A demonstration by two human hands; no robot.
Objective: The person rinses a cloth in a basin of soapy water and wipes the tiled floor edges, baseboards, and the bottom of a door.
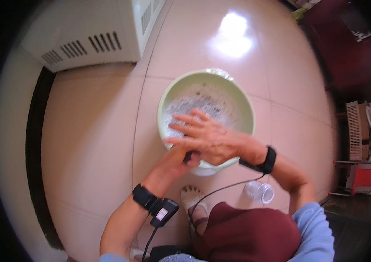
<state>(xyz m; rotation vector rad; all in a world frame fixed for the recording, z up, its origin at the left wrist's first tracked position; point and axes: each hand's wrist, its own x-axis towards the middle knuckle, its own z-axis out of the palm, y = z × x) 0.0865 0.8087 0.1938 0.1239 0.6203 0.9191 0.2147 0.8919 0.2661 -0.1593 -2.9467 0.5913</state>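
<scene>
At far left, a white cabinet (85,39) with slotted vents. Next, on the floor (93,144), a pale green basin (245,105), opening upward; nearly round, long axis cannot be told. Contents: greyish, sudsy water (187,105) with dark specks. Left hand (174,160), at the near rim, is bent under the right; its grip cannot be told, being partly hidden. Right hand (207,139) crosses above, fingers extended leftward, slightly spread. Right of the basin, nearer, a clear jar (252,190), mouth toward the right. Far right, a red stool (364,178).
</scene>
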